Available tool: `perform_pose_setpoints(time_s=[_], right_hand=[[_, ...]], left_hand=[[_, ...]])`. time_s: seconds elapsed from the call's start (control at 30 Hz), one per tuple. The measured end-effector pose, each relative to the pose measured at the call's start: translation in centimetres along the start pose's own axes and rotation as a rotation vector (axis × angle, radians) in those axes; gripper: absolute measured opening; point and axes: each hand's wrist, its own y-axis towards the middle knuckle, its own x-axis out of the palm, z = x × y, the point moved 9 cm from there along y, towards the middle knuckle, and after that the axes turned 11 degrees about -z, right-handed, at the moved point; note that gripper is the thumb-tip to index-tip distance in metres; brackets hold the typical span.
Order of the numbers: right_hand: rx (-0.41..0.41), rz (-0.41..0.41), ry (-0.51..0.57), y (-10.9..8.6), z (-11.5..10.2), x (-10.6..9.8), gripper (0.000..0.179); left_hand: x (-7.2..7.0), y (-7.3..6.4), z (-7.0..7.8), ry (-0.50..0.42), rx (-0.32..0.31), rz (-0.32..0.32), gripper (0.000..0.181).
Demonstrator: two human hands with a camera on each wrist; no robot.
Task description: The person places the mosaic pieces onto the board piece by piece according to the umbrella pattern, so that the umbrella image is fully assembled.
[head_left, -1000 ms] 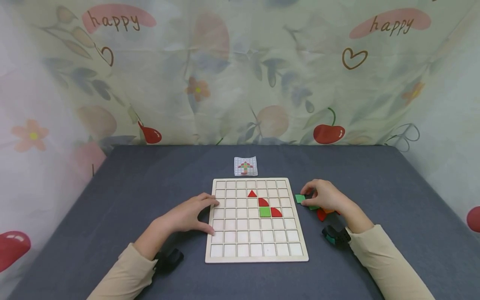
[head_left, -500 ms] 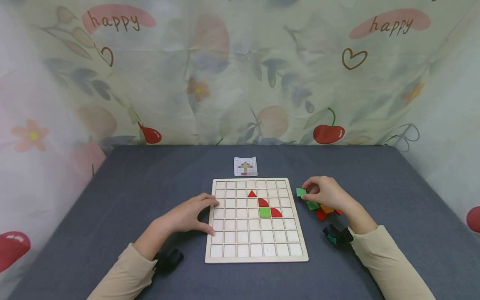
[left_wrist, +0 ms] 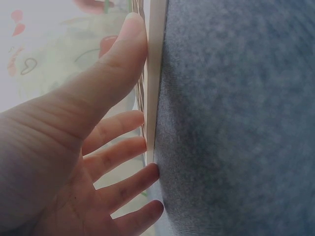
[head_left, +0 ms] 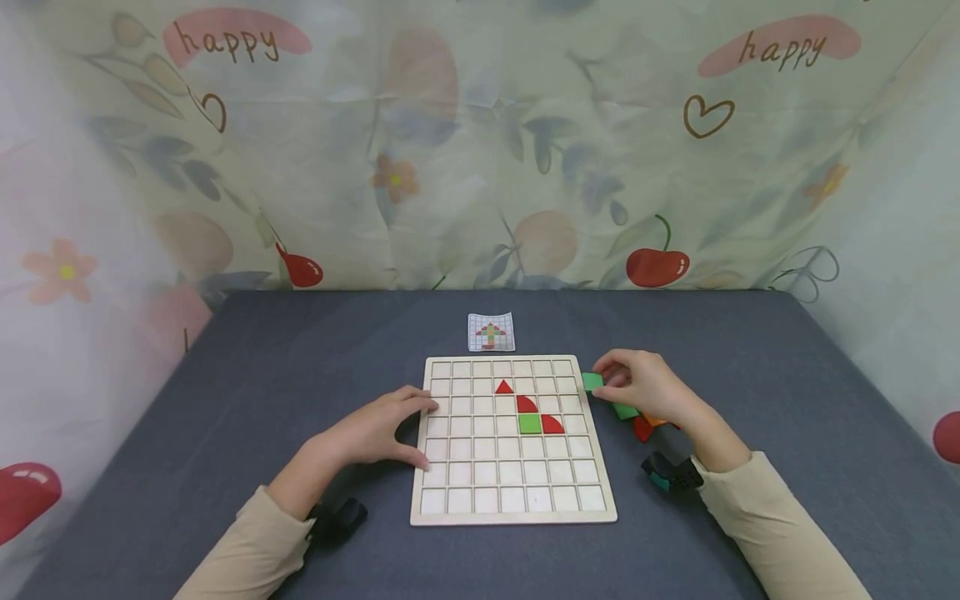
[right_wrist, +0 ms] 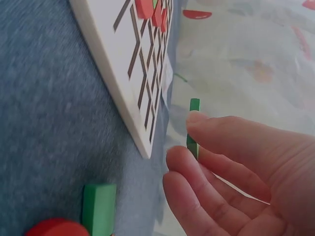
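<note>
My right hand (head_left: 647,388) pinches a green square tile (head_left: 592,382) between thumb and fingertips, just off the board's upper right edge. In the right wrist view that tile (right_wrist: 194,104) is seen edge-on, raised off the table. My left hand (head_left: 375,429) rests at the left edge of the wooden grid board (head_left: 513,523), thumb and fingertips touching its rim, fingers mostly straight in the left wrist view. On the board lie a red triangle (head_left: 504,387), a red quarter-circle (head_left: 527,405), a green square (head_left: 529,424) and another red quarter-circle (head_left: 552,425).
Beneath and beside my right hand lie loose pieces: a green tile (head_left: 625,412), a red piece (head_left: 642,429) and an orange piece (head_left: 656,421), partly hidden. A small printed pattern card (head_left: 491,332) lies behind the board on the dark tablecloth (head_left: 337,350).
My right hand has lifted the green square tile away from the loose pieces, first up and back, then left toward the board. The left hand and board have stayed put.
</note>
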Motion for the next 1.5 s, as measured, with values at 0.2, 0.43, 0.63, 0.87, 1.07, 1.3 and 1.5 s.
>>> perform_pose_setpoints(time_s=[0.2, 0.43, 0.63, 0.87, 1.07, 1.3, 1.5], right_hand=[[-0.022, -0.001, 0.014, 0.2, -0.9, 0.4, 0.026], [-0.021, -0.001, 0.047, 0.5, -1.6, 0.9, 0.028], [-0.046, -0.007, 0.022, 0.9, -2.8, 1.5, 0.028], [-0.078, -0.056, 0.019, 1.7, -4.3, 2.6, 0.027], [-0.128, -0.103, 0.035, 2.5, -5.5, 3.7, 0.029], [-0.138, -0.138, 0.022, 3.3, -6.5, 4.7, 0.025], [-0.155, -0.133, 0.000, 3.9, -7.3, 5.3, 0.022]], left_hand=[[-0.1, -0.1, 0.1, 0.003, 0.004, -0.002, 0.077], [-0.1, -0.1, 0.1, 0.002, -0.001, -0.006, 0.078], [-0.1, -0.1, 0.1, 0.003, -0.003, -0.004, 0.078], [-0.1, 0.0, 0.0, 0.000, -0.002, -0.008, 0.078], [0.0, -0.1, 0.0, -0.001, 0.003, -0.008, 0.078], [0.0, 0.0, 0.0, -0.004, 0.012, -0.009, 0.078], [0.1, 0.0, 0.0, -0.003, 0.010, -0.009, 0.078]])
